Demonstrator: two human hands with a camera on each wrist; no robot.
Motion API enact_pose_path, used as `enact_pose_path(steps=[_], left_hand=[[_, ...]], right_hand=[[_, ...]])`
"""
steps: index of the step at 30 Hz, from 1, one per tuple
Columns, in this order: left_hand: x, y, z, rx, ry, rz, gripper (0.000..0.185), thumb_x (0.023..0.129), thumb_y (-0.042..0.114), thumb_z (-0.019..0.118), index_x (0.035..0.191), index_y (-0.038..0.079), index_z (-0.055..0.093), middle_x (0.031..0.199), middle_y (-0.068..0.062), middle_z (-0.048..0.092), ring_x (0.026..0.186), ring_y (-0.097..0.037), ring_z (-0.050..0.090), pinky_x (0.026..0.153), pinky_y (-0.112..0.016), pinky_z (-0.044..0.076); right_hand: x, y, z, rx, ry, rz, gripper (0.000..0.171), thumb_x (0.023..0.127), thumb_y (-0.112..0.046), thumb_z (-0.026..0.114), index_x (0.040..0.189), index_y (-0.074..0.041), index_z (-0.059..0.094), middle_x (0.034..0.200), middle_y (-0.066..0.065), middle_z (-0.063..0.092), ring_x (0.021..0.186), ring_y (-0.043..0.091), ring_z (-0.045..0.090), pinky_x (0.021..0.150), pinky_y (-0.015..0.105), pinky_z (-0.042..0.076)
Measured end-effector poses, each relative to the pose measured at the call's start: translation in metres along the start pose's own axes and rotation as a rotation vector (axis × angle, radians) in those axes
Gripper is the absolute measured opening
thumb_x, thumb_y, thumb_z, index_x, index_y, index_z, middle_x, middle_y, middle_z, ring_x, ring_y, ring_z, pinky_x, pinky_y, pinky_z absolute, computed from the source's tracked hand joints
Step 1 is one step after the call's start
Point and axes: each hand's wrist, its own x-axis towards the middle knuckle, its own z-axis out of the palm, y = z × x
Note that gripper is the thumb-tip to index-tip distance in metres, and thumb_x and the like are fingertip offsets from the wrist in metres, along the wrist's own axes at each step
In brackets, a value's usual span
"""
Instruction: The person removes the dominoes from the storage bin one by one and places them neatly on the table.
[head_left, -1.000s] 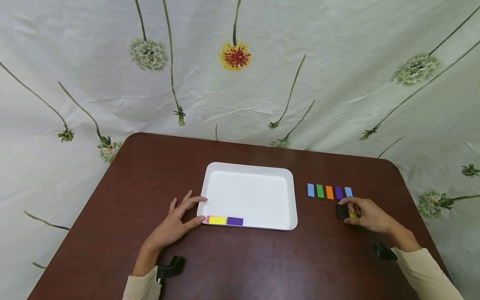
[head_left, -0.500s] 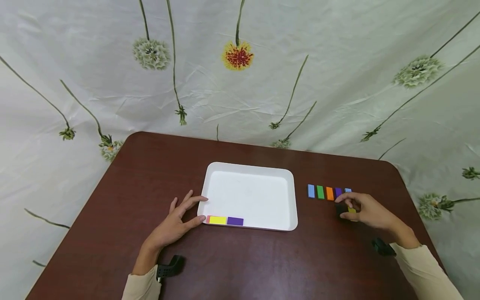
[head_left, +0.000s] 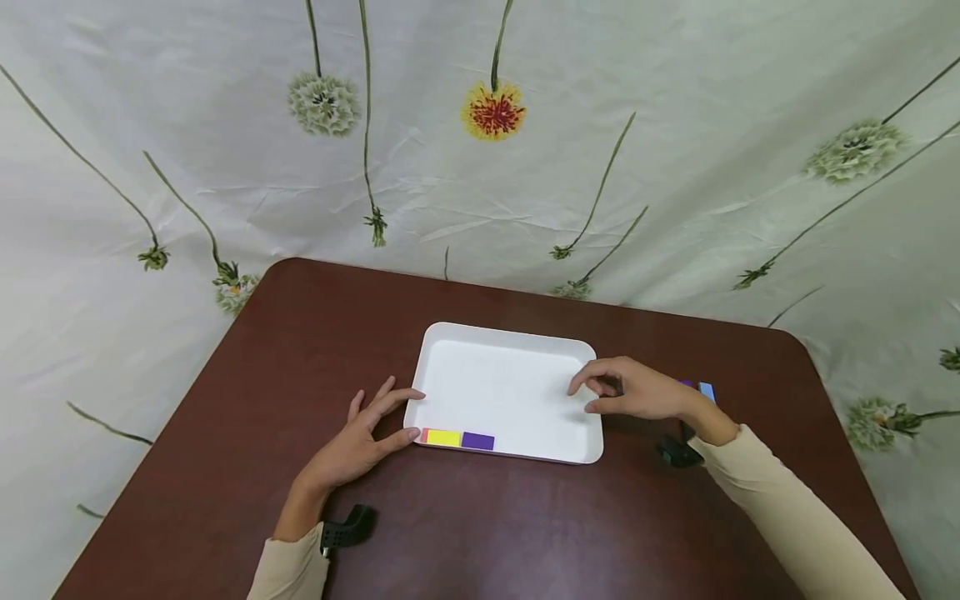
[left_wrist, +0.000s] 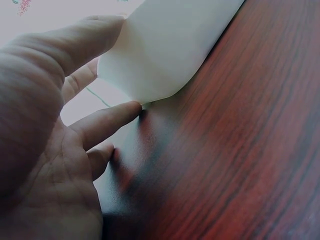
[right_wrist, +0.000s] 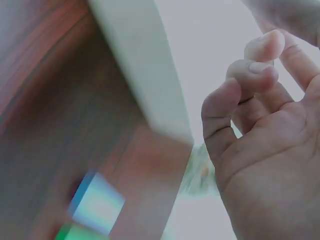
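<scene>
My left hand (head_left: 348, 450) has its fingers spread at the left end of the white tray (head_left: 510, 383); thumb and index finger touch the rim. In the left wrist view, fingertips of the left hand (left_wrist: 50, 140) meet the tray's corner (left_wrist: 155, 60). Along the tray's near inside edge lie a yellow block (head_left: 443, 438) and a purple block (head_left: 477, 441), with a thin pink piece (head_left: 424, 435) at the left. My right hand (head_left: 637, 389) is over the tray's right edge, fingers bent. No block shows clearly between its fingertips; whether it holds one is unclear.
Part of a purple block (head_left: 686, 382) and a light blue block (head_left: 707, 390) show behind the right forearm on the brown table (head_left: 525, 525). In the right wrist view are a blue block (right_wrist: 100, 202) and a green block (right_wrist: 80, 233). A flowered cloth (head_left: 420, 167) hangs behind.
My right hand has left the black and yellow blocks and moved left to the tray, its arm now covering most of the block row. The left hand stays at the tray; the head view shifts slightly.
</scene>
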Motion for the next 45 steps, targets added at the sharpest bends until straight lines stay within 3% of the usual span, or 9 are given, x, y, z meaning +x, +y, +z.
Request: enact_pose_path(steps=[6, 10, 14, 25, 35, 45], left_hand=[[0.000, 0.000, 0.000, -0.009, 0.010, 0.009, 0.047, 0.096, 0.028, 0.069, 0.140, 0.023, 0.053, 0.154, -0.011, 0.045, 0.156, -0.038, 0.005, 0.115, -0.065, -0.014], [0.000, 0.000, -0.001, -0.006, 0.018, 0.008, 0.047, 0.095, 0.028, 0.070, 0.139, 0.023, 0.053, 0.154, -0.012, 0.046, 0.156, -0.038, 0.006, 0.115, -0.065, -0.014], [0.002, 0.000, 0.000, 0.007, 0.012, 0.008, 0.048, 0.095, 0.030, 0.070, 0.139, 0.023, 0.054, 0.154, -0.012, 0.046, 0.155, -0.039, 0.007, 0.115, -0.065, -0.013], [0.002, 0.000, 0.001, 0.009, 0.011, 0.003, 0.048, 0.095, 0.030, 0.071, 0.139, 0.025, 0.054, 0.153, -0.013, 0.047, 0.155, -0.040, 0.007, 0.114, -0.066, -0.013], [0.001, -0.001, 0.002, 0.001, 0.018, 0.003, 0.045, 0.095, 0.026, 0.071, 0.137, 0.023, 0.055, 0.154, -0.017, 0.045, 0.154, -0.044, 0.007, 0.114, -0.067, -0.014], [0.001, 0.000, 0.003, 0.005, 0.016, -0.002, 0.045, 0.096, 0.028, 0.069, 0.138, 0.024, 0.055, 0.155, -0.016, 0.044, 0.154, -0.043, 0.007, 0.114, -0.067, -0.014]], right_hand=[[0.063, -0.020, 0.023, -0.031, -0.176, -0.100, 0.024, 0.089, -0.003, 0.074, 0.113, -0.006, 0.069, 0.076, 0.004, 0.043, 0.069, 0.016, 0.038, 0.065, 0.022, 0.035], [0.095, -0.029, 0.043, -0.055, -0.302, -0.079, 0.029, 0.089, 0.000, 0.073, 0.116, -0.010, 0.069, 0.081, 0.003, 0.046, 0.071, 0.011, 0.040, 0.067, 0.018, 0.035], [0.111, -0.034, 0.057, -0.075, -0.382, -0.054, 0.038, 0.085, 0.004, 0.074, 0.119, -0.012, 0.068, 0.085, 0.005, 0.048, 0.073, 0.010, 0.041, 0.069, 0.017, 0.037], [0.125, -0.034, 0.075, -0.134, -0.455, -0.014, 0.045, 0.081, 0.002, 0.078, 0.121, -0.018, 0.070, 0.087, 0.001, 0.047, 0.072, 0.007, 0.040, 0.068, 0.016, 0.037], [0.130, -0.035, 0.082, -0.220, -0.450, -0.090, 0.051, 0.077, 0.006, 0.076, 0.122, -0.017, 0.070, 0.086, 0.002, 0.047, 0.085, 0.006, 0.042, 0.079, 0.017, 0.036], [0.128, -0.035, 0.083, -0.263, -0.428, -0.039, 0.048, 0.077, 0.005, 0.078, 0.119, -0.017, 0.069, 0.084, -0.003, 0.046, 0.084, 0.005, 0.044, 0.081, 0.018, 0.038]])
